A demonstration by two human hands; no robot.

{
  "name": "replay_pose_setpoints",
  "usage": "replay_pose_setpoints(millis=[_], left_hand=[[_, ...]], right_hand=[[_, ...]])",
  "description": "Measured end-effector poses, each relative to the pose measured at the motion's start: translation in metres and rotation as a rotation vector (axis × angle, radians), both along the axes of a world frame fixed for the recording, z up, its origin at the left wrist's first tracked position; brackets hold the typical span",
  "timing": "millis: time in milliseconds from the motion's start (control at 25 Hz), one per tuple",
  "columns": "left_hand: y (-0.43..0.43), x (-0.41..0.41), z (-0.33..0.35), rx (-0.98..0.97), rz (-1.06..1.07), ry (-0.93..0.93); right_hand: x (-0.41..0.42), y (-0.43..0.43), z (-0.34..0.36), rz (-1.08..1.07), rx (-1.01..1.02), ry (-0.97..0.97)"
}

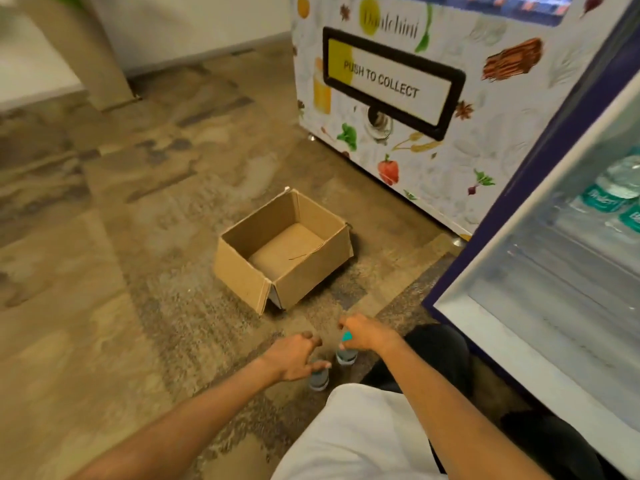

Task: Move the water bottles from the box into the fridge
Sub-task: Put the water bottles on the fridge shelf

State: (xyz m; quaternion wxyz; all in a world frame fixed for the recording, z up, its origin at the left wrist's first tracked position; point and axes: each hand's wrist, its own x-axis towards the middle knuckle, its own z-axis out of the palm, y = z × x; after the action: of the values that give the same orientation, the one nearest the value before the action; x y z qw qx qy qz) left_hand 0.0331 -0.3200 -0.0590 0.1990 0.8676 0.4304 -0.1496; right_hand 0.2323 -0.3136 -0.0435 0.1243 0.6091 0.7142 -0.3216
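Observation:
An open cardboard box (313, 271) sits on the carpet with nothing visible inside. Two small water bottles stand on the floor in front of me. My left hand (294, 356) is over the top of the left water bottle (318, 379), fingers curled around its neck. My right hand (369, 332) grips the right water bottle (346, 355) near its teal label. The fridge (519, 341) stands open on the right, with several bottles (620, 188) on an upper shelf.
A vending machine (415, 150) with a "push to collect" flap stands behind the box. A beige pillar (90, 57) rises at the far left. My knees and white shirt fill the bottom of the view.

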Motion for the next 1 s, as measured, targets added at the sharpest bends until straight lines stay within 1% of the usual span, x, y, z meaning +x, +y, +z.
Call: replay_pose_setpoints(millis=[160, 320, 440, 560, 680, 800, 920, 1000], left_hand=[[-0.023, -0.007, -0.026, -0.031, 0.017, 0.017], [-0.01, -0.011, -0.029, -0.041, 0.08, -0.095], [0.011, -0.011, -0.022, -0.052, 0.095, -0.145], [0.035, -0.007, 0.0, -0.004, 0.048, -0.182], [0.068, 0.006, 0.048, 0.066, -0.022, -0.251], [0.096, 0.036, 0.119, 0.137, -0.102, -0.321], [0.103, 0.082, 0.201, 0.235, -0.247, -0.442], [0.097, 0.115, 0.254, 0.284, -0.336, -0.517]], right_hand=[[-0.009, -0.001, -0.017, 0.034, 0.021, -0.089], [-0.012, 0.0, -0.022, -0.011, 0.077, -0.12], [-0.006, 0.002, -0.016, -0.101, 0.102, -0.083], [0.013, 0.013, 0.013, -0.173, 0.169, 0.0], [0.043, 0.026, 0.061, -0.251, 0.271, 0.057], [0.082, 0.032, 0.126, -0.301, 0.388, 0.073], [0.13, 0.012, 0.205, -0.373, 0.55, 0.15], [0.16, -0.012, 0.258, -0.398, 0.646, 0.144]])
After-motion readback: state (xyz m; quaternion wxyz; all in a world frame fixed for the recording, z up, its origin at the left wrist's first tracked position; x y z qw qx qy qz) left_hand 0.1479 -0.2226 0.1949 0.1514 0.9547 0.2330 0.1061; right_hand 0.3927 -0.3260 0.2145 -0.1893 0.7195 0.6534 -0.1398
